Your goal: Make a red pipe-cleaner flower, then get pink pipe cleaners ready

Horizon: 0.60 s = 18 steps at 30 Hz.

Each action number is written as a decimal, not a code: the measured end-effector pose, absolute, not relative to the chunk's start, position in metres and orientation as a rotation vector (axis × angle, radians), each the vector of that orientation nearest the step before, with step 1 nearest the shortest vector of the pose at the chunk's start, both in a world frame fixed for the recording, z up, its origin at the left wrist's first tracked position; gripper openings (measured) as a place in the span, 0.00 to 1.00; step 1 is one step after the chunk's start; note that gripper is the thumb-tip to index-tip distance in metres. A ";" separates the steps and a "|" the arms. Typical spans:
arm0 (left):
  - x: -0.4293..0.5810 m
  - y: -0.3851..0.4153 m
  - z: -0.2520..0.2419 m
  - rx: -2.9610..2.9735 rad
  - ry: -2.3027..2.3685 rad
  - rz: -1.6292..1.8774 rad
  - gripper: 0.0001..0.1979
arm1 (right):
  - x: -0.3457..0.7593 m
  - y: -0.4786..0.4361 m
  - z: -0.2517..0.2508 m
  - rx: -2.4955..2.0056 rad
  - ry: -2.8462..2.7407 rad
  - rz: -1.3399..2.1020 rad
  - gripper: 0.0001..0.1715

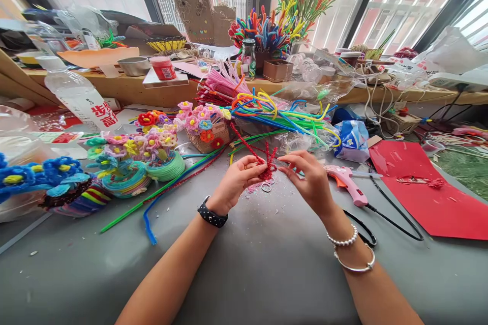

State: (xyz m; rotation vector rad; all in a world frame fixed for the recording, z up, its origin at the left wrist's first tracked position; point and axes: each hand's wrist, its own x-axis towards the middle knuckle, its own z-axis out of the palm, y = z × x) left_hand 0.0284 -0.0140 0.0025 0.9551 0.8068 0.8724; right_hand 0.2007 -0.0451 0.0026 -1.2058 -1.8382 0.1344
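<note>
Pinched in the fingers of my left hand (pixel 238 182) is a red tinsel pipe cleaner (pixel 269 163), bent into several loops and crossing ends, with one length running up and to the left. My right hand (pixel 308 180) hovers just right of it, thumb and fingers slightly apart; nothing shows between them, and I cannot tell if a fingertip touches the tinsel. Below the red loops lie small pale rings (pixel 267 186) on the grey table (pixel 244 259), among red and pink glitter bits. Green pipe cleaners (pixel 129 211) and a blue pipe cleaner (pixel 149 226) stretch out left of my hands.
A pink glue gun (pixel 353 187) with a black cord lies at right, near a red sheet (pixel 430 193). Coloured pipe cleaners (pixel 282 114) are heaped behind my hands. Fuzzy flower pots (pixel 165 166) and a plastic bottle (pixel 78 93) stand at left. A cluttered shelf (pixel 213 87) runs behind.
</note>
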 end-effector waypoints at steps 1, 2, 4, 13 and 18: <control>0.028 -0.014 0.002 0.957 0.802 0.868 0.12 | 0.199 -0.046 0.001 -1.178 -1.890 0.041 0.10; 0.029 -0.014 0.002 0.959 0.798 0.862 0.12 | 0.198 -0.047 -0.001 -1.149 -1.934 -0.049 0.11; 0.030 -0.015 0.002 0.959 0.802 0.856 0.12 | 0.195 -0.048 -0.004 -1.092 -2.001 -0.210 0.11; 0.035 -0.016 -0.002 1.117 0.812 1.025 0.12 | 0.187 -0.049 -0.006 -1.081 -2.009 -0.503 0.06; 0.038 -0.019 -0.004 1.368 0.882 1.183 0.11 | 0.178 -0.050 -0.009 -1.233 -1.855 -0.204 0.05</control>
